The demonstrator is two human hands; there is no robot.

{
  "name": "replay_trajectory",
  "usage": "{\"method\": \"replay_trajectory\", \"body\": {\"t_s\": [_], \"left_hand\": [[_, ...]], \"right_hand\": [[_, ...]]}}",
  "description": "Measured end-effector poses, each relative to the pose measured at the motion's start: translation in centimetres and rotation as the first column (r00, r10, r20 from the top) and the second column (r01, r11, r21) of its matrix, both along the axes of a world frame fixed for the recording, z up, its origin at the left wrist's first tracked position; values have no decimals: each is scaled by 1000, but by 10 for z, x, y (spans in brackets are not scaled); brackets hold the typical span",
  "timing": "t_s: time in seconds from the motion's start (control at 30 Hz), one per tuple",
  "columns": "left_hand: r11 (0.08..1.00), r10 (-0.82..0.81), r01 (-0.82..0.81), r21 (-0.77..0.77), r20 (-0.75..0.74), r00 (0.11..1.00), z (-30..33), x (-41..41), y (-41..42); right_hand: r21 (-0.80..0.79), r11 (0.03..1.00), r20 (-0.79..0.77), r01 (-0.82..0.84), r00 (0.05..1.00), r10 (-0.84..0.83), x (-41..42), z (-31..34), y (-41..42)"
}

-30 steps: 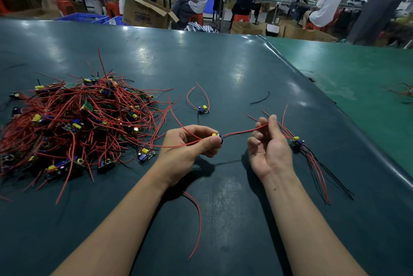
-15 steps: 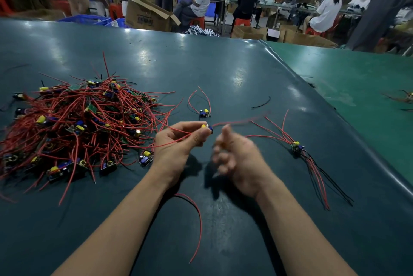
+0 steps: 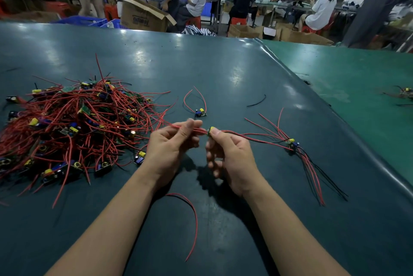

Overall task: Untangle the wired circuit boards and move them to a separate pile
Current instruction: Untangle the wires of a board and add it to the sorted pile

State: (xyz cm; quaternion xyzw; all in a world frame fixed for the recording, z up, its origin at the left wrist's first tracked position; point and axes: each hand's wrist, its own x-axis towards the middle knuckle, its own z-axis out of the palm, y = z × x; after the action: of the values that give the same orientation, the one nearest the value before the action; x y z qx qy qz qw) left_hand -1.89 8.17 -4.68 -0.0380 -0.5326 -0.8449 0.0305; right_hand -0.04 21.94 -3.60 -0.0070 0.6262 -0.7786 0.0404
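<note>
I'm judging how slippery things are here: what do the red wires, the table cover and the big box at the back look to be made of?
Red wires: thin leads in smooth, slightly glossy insulation, probably plastic; they bend and hold loose curves.
Table cover: dark teal sheet, likely rubber or vinyl; it mirrors the lamps softly and rolls over the edge.
Box: brown matte cardboard, with creased open flaps.

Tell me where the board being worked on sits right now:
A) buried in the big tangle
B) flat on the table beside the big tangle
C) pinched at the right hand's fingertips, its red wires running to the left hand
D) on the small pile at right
C: the right hand pinches the small board at its fingertips, while the left hand holds its red wires just above the table.
</note>
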Motion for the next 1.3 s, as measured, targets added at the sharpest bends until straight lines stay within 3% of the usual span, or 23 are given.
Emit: {"method": "replay_trajectory", "body": {"t_s": [0.13,0.23,0.3,0.4,0.5,0.57,0.67,0.8,0.87,0.97,1.13,1.2,1.3], "left_hand": [[963,167,-174,207,53,985,5,-6,-10],[877,365,-382,291,115,924,8,-11,-24],[878,452,-453,156,45,891,7,-8,-22],[868,361,-409,-283,-207,909,-2,5,-6],[631,177,-451,-631,-449,876,-10,16,0],[518,100,-529,-672,-567,817,-9,20,-2],[315,101,-697,-644,-708,699,-3,22,-12],[-3,311,-855,-519,-813,493,6,16,-44],[-95,437,-772,-628,-723,534,6,12,-59],[-178,515,-483,-857,-499,697,-1,7,-71],[-197,538,-365,-910,-411,736,2,2,-72],[-182,529,-405,-896,-436,728,0,4,-70],[-148,467,-615,-774,-603,647,1,14,-58]], "right_hand": [[-95,965,-30,245,968,-249,-4,0,2],[-268,844,7,465,877,-481,-8,2,12],[-338,735,62,588,793,-606,-12,3,22],[-396,588,217,705,694,-686,-16,1,32],[-482,511,344,711,690,-636,-18,-2,41],[-489,556,340,672,734,-588,-17,-3,44],[-380,698,228,607,793,-565,-17,-4,37],[-200,820,65,536,843,-534,-17,-8,26],[-143,845,17,514,855,-518,-17,-11,26],[-124,859,-11,497,865,-502,-17,-13,27],[-114,872,-13,475,877,-480,-17,-13,28],[-106,875,-19,472,879,-476,-18,-14,28],[-75,883,-30,464,884,-467,-19,-14,28]]}}
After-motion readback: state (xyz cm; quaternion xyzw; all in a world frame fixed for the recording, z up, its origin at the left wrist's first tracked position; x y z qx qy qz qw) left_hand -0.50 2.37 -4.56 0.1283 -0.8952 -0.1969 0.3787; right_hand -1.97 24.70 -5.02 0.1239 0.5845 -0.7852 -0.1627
